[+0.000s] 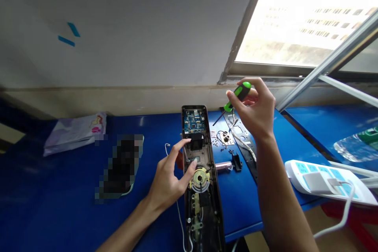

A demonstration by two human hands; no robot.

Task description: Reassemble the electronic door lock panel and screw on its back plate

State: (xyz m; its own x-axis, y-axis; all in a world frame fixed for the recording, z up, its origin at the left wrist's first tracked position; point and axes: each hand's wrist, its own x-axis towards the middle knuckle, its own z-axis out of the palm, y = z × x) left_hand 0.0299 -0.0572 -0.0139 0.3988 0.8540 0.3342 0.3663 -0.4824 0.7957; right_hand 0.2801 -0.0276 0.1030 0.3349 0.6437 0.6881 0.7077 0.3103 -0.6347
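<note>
A long dark electronic door lock housing (211, 157) lies with its inside facing up, showing a blue circuit board (194, 121) at the far end. Lower down it has a round yellowish metal part (200, 178). My left hand (169, 181) grips the housing's left side, index finger at a black block (195, 142) and thumb inside near the round part; its other fingers are partly hidden. Above and right of the housing, my right hand (255, 104) is closed around a green and black screwdriver (238, 95), whose tip points down left, apart from the housing.
Right of the housing lie small screws (215, 141), a square metal plate (226, 138), a black plastic piece (236, 162) and a dark panel (246, 145) with cables. Farther right are a power strip (298, 169) and a bottle (354, 145). A phone (124, 165) and packet (73, 130) lie left.
</note>
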